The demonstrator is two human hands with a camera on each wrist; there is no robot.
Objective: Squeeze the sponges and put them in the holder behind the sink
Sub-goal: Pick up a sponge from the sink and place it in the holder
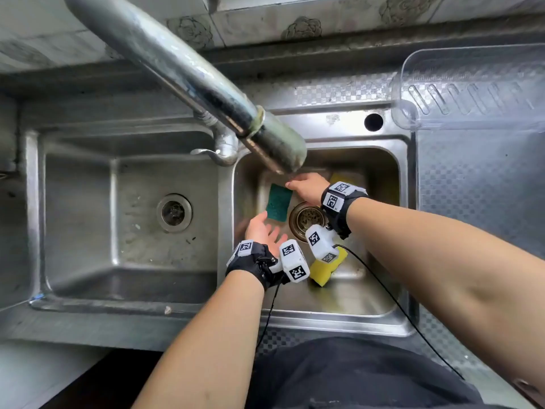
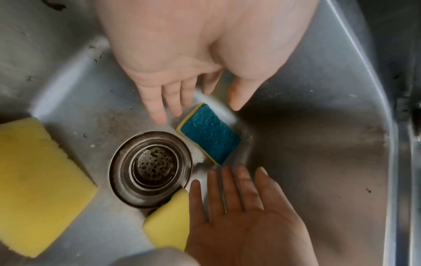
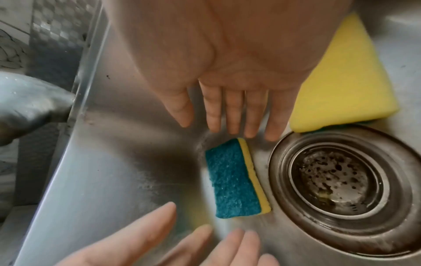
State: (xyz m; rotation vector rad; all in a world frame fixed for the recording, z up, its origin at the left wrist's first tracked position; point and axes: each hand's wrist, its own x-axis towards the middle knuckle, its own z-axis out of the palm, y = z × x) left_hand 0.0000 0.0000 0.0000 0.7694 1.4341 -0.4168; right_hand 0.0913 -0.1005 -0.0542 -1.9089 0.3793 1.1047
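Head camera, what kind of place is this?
Most likely a home kitchen, at the sink: a steel double sink with a faucet over it, sponges such as the green sponge by the drain, and tiled wall behind.
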